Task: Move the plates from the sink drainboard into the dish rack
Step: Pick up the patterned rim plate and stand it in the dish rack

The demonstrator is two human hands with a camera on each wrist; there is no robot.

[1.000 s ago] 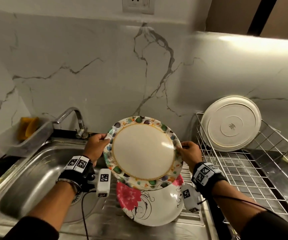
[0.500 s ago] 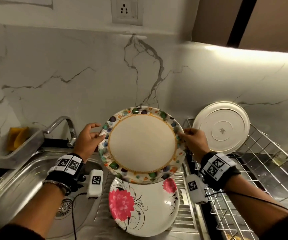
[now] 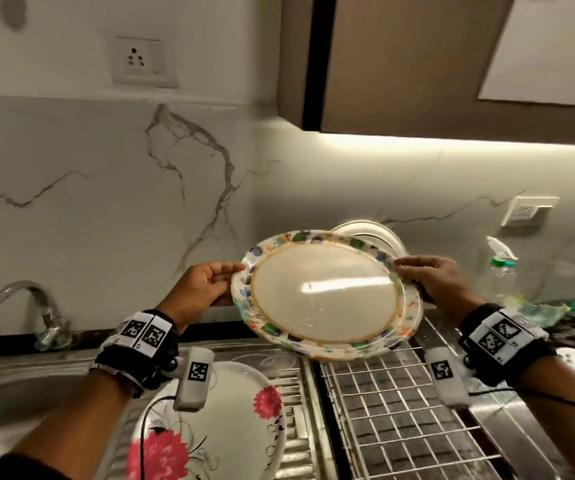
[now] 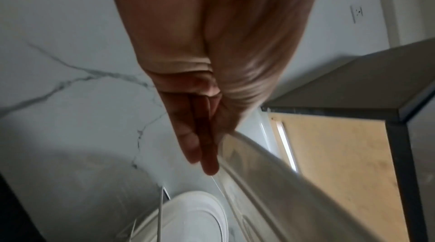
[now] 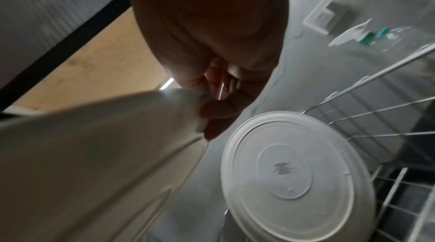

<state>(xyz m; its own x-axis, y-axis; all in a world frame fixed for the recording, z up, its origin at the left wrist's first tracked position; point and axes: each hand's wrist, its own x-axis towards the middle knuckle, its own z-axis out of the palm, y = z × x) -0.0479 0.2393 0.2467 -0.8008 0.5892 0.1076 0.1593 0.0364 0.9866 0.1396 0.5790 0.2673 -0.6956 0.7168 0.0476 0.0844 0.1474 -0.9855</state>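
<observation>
My fingers point(image 3: 225, 268) on the left hand point(image 3: 199, 289) pinch the left rim of the patterned plate point(image 3: 325, 292), thumb on top and the others underneath; the left wrist view shows those fingers point(image 4: 204, 153) lying straight along the plate's pale underside point(image 4: 294, 190). My right hand point(image 3: 435, 282) grips the opposite rim the same way, its fingers point(image 5: 219, 114) curled under the edge. Between them I hold the plate in the air, tilted with its face toward me, above the near left part of the wire dish rack point(image 3: 400, 420). Behind it, a white plate point(image 3: 376, 233) stands on edge at the back of the rack, its underside facing me point(image 5: 296, 173). Below my left wrist, a plate with red flowers point(image 3: 230, 434) lies flat on the ribbed sink drainboard point(image 3: 293, 410). The tap point(image 3: 26, 303) stands at far left over the sink. A clear bottle with a green cap point(image 3: 499, 271) stands on the desk beyond the rack.
</observation>
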